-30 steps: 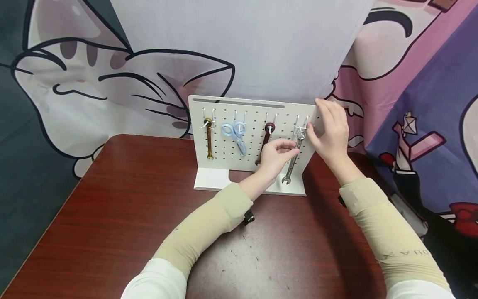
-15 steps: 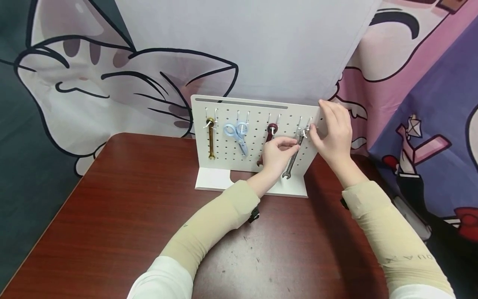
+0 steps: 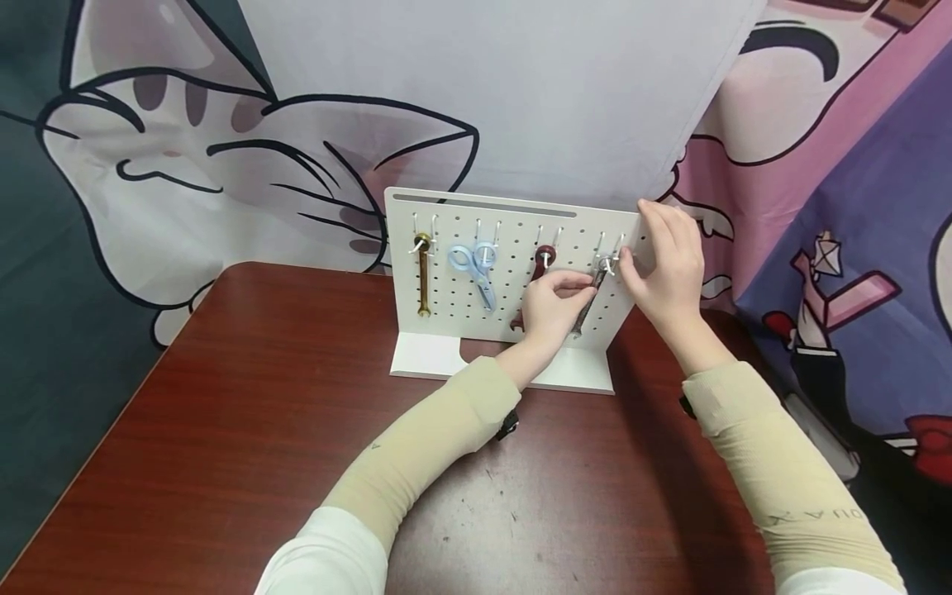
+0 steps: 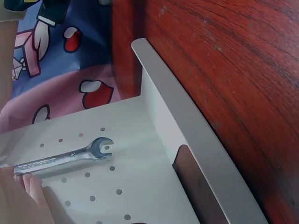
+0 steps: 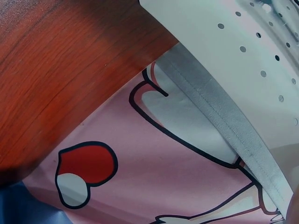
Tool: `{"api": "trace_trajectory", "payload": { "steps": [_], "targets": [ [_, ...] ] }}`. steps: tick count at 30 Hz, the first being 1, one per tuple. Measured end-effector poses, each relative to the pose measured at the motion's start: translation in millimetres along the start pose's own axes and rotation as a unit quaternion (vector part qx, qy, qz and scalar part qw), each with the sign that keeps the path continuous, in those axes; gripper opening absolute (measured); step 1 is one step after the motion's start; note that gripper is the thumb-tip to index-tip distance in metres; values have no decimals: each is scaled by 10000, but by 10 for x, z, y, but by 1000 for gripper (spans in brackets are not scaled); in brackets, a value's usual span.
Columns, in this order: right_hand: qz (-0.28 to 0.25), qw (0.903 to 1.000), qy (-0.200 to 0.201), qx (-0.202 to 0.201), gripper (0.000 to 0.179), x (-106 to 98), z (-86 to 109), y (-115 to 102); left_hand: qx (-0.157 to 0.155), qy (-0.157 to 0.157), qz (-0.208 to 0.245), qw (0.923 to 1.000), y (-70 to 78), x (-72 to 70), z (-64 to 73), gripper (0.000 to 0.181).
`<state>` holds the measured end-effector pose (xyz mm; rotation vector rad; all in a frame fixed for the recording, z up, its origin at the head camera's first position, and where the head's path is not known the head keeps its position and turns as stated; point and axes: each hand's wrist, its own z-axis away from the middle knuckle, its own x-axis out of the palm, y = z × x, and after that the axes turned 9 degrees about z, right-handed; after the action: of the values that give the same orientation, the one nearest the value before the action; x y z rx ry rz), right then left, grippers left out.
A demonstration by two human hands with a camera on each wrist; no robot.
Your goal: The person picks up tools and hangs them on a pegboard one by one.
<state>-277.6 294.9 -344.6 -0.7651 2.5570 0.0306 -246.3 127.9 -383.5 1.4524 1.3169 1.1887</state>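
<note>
A white pegboard [image 3: 509, 285] stands upright on the table. My left hand [image 3: 549, 310] pinches a silver combination wrench [image 4: 60, 160] at its shaft, in front of the board. The wrench's ring end is at the white double hook [image 3: 606, 263] on the right; its open end points down. In the head view my fingers cover part of the shaft. My right hand [image 3: 669, 260] holds the board's top right corner, with the thumb in front near the hook. A dark red wrench [image 3: 545, 256], partly behind my left hand, light blue scissors [image 3: 479, 271] and a gold wrench [image 3: 423, 281] hang from other hooks.
The board's white base [image 3: 426, 355] rests on a reddish-brown table [image 3: 297, 397]. Behind it hangs printed cloth [image 3: 565, 99] with cartoon figures, close to the board's right side. A dark band sits at each wrist.
The silver wrench's lower end has swung up and back toward the board, while its ring end has stayed at the hook. Both hands keep nearly the same place; the view has shifted slightly.
</note>
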Motion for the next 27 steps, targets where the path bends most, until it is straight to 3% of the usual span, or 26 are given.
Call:
{"api": "trace_trajectory", "payload": {
  "steps": [10,15,20,27],
  "targets": [
    [-50,10000,1,-48,51,1,24,1,-16,-171,-18,9999,-46,-69,61,20],
    [-41,10000,39,-36,51,-2,13,-5,-167,-206,147,9995,-67,-166,132,22],
    [-70,10000,8,-29,51,5,5,-25,-258,-377,215,9987,-89,-377,198,23],
    [-43,9999,7,-112,52,7,-3,-1,-188,-726,-250,9969,-142,-745,272,23]
  ]
}}
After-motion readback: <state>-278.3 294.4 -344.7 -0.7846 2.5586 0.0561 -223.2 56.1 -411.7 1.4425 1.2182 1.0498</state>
